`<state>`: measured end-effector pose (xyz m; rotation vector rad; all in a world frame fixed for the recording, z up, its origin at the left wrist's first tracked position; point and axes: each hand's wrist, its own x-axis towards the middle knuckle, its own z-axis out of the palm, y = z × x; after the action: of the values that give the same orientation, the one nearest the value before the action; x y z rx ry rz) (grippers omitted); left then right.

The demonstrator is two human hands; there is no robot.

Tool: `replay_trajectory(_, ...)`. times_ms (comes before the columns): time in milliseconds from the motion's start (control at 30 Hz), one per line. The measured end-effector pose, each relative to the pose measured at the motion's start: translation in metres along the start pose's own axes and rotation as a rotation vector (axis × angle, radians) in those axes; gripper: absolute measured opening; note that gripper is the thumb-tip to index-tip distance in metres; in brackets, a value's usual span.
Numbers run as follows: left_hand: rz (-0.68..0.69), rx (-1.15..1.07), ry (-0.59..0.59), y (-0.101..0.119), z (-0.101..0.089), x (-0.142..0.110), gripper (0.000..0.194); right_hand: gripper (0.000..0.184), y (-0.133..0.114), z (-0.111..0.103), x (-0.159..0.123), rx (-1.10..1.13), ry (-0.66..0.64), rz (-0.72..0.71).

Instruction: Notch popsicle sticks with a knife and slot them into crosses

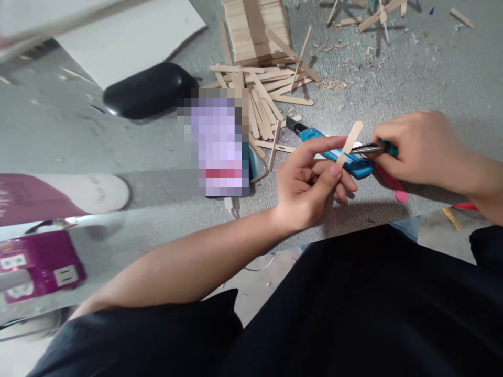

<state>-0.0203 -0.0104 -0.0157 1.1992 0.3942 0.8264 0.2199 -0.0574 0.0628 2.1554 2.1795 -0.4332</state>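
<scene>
My left hand (306, 186) pinches the lower end of a wooden craft stick (354, 132) between thumb and fingers, holding it tilted above the table. My right hand (420, 146) is closed around a pair of pliers (371, 149) with a green grip. The metal jaws point left and meet the edge of the stick near its middle; whether they bite on it I cannot tell. A blue utility knife (309, 134) lies behind and below my left fingers, its blade toward the upper left. A red-pink handle-like piece (393, 183) shows below my right hand.
Loose craft sticks (261, 104) are heaped beyond my left hand, before a stacked bundle (257, 31). A phone with a blurred screen (220, 146) lies left, near a black case (151, 90). Wood shavings (334, 84) litter the table. A purple power strip (43, 267) is lower left.
</scene>
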Motion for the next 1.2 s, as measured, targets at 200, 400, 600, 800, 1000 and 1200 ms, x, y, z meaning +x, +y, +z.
replay_trajectory(200, -0.001, 0.007, 0.049, 0.001, 0.004, 0.0, 0.03, 0.028, -0.002, -0.001, -0.001, -0.028, -0.01, -0.017)
replay_trajectory(400, 0.005, -0.013, 0.16, 0.003, 0.006, 0.004, 0.036, 0.031, 0.03, 0.006, 0.014, -0.08, 0.19, -0.009)
replay_trajectory(600, -0.035, 0.052, 0.221, 0.011, 0.011, 0.007, 0.04, 0.068, 0.056, 0.02, 0.041, -0.065, 0.214, 0.092)
replay_trajectory(800, 0.008, 0.072, 0.254, 0.009, 0.01, 0.01, 0.046, 0.048, 0.035, -0.002, 0.03, -0.01, 0.222, 0.03)
replay_trajectory(1000, -0.014, 0.033, 0.26, 0.008, 0.01, 0.01, 0.042, 0.026, 0.007, -0.017, -0.009, -0.013, -0.15, -0.013)
replay_trajectory(1200, -0.027, 0.042, 0.253, 0.015, 0.012, 0.012, 0.045, 0.029, 0.0, -0.007, -0.019, 0.07, -0.136, -0.017)
